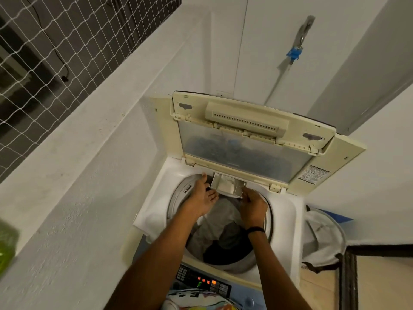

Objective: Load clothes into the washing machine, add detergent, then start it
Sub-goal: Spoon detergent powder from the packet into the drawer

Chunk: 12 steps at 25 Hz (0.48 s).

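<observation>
A white top-loading washing machine (288,211) stands below me with its lid (248,139) raised. Grey and dark clothes (223,227) fill the drum. At the drum's far rim a detergent drawer (226,185) is pulled out, with white powder inside. My left hand (202,198) rests with spread fingers on the rim at the drawer's left corner. My right hand (253,206) grips the drawer's front right edge. The control panel (203,279) at the near edge shows orange lights and a green letter.
A white wall ledge (78,157) runs along the left, with netting (44,52) above it. A white laundry basket (324,238) sits right of the machine. A tap with a blue fitting (295,52) hangs on the wall behind. A green object (6,245) lies at the left edge.
</observation>
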Each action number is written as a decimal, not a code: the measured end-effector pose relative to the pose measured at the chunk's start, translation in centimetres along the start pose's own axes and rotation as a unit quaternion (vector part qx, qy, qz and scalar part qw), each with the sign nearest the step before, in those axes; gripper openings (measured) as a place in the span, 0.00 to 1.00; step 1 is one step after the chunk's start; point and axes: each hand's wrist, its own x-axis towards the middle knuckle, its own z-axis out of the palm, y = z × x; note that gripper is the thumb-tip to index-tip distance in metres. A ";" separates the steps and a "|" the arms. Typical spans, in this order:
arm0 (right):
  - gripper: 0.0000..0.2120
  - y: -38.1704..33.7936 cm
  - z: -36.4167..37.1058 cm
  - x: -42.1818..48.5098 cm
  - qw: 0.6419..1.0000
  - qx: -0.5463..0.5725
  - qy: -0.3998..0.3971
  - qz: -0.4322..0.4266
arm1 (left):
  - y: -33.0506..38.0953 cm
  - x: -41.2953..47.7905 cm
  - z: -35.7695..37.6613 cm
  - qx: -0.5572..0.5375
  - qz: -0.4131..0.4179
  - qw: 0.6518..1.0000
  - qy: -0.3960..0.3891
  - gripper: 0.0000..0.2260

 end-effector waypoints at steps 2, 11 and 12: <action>0.16 -0.1 -0.1 -0.1 0.999 -0.019 0.000 -0.039 | 0.0 0.3 -0.1 0.001 0.000 1.000 -0.002 0.33; 0.09 -1.6 -1.0 0.1 0.976 0.146 0.015 0.161 | 0.9 -1.2 -0.9 -0.009 0.021 1.000 -0.016 0.33; 0.08 -1.6 -1.3 0.2 0.958 0.199 -0.012 0.206 | 1.1 -1.7 -1.2 -0.009 0.030 0.999 -0.017 0.33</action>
